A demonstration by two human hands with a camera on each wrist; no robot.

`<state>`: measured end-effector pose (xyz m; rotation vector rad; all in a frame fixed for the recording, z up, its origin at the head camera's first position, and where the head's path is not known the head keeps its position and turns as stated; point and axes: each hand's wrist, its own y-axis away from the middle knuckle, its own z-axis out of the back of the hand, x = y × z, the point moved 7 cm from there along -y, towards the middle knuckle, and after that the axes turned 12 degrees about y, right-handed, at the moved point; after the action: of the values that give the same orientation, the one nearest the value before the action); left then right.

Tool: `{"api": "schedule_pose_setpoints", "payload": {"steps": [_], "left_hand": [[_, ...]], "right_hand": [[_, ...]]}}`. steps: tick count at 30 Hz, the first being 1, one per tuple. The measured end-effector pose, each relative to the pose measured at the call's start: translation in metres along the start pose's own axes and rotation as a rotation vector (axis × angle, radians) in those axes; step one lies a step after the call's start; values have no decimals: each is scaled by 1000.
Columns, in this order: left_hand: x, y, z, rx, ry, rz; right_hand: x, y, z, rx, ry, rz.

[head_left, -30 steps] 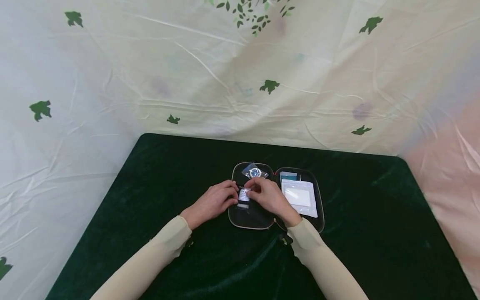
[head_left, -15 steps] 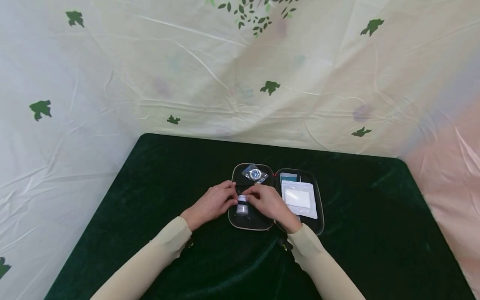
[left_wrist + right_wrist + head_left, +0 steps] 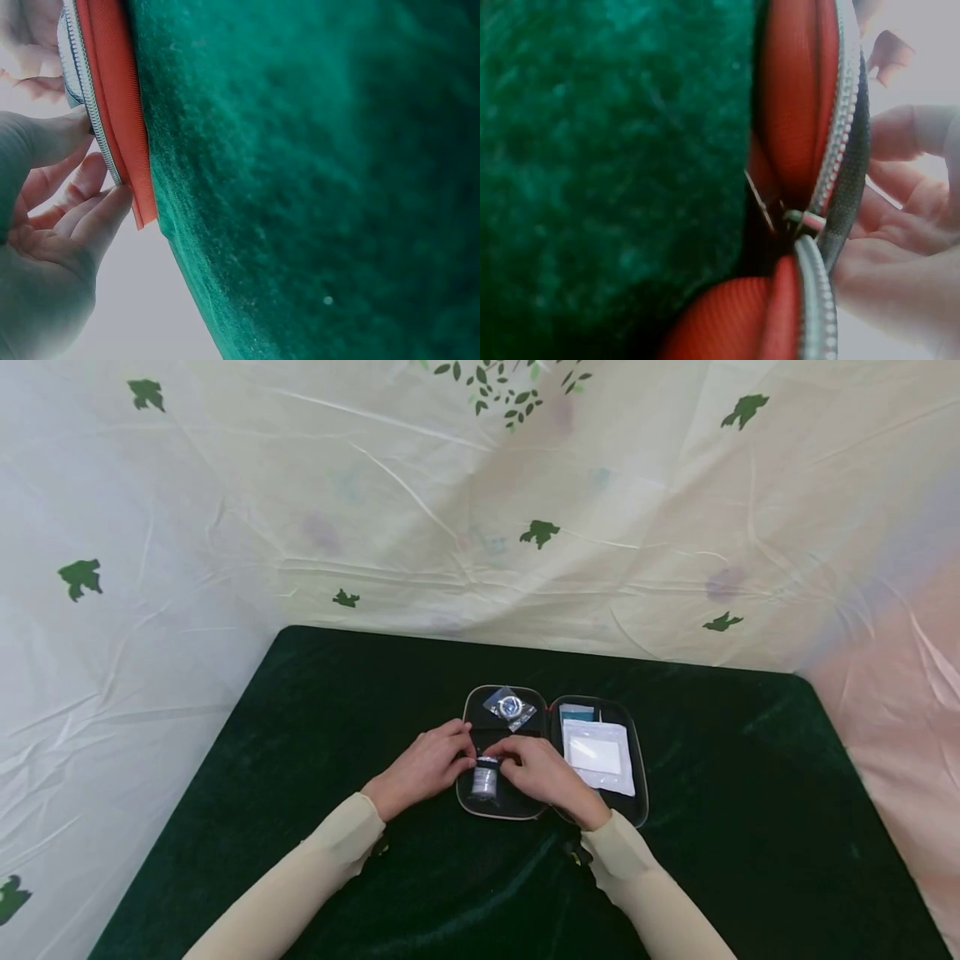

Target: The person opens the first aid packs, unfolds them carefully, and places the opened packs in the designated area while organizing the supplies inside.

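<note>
A zip case (image 3: 500,811), black inside and red outside, lies spread out on the table. In its left half a small clear-wrapped bandage roll (image 3: 484,782) sits under a black elastic band. My left hand (image 3: 427,764) holds the left rim of the case, its fingertips beside the band's left end. In the left wrist view a finger (image 3: 109,210) touches the zip edge. My right hand (image 3: 542,770) has curled fingers at the roll's upper end; that grip is partly hidden. The right wrist view shows the case's zip (image 3: 840,142) and the right hand behind it.
A round item in a clear packet (image 3: 510,707) lies in the case's upper left. The right half holds a white packet (image 3: 597,755) over a teal packet (image 3: 577,712). Dark green cloth (image 3: 375,677) covers the table; a printed curtain (image 3: 450,527) hangs behind.
The bandage roll has slid down under the elastic band toward the case's near edge, with my right hand moving down slightly. My left hand has stayed in place.
</note>
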<state>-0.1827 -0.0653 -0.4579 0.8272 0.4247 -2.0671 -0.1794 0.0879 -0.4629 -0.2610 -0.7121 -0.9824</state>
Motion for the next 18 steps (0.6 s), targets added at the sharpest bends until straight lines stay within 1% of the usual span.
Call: {"api": "schedule_pose_setpoints", "payload": {"steps": [4, 8, 11, 12, 17, 18], "left_hand": [[-2, -1, 0, 2, -12, 18], [0, -1, 0, -1, 6, 17], [1, -1, 1, -11, 27, 1], [6, -2, -2, -13, 34, -23], [8, -1, -3, -17, 76, -57], [13, -1, -7, -17, 78, -72]], "right_hand": [[0, 1, 0, 16, -5, 14], [0, 1, 0, 30, -1, 31], [0, 0, 0, 41, 4, 43], [0, 0, 0, 47, 4, 46], [-1, 3, 1, 81, -7, 52], [-1, 4, 1, 88, -14, 51]]}}
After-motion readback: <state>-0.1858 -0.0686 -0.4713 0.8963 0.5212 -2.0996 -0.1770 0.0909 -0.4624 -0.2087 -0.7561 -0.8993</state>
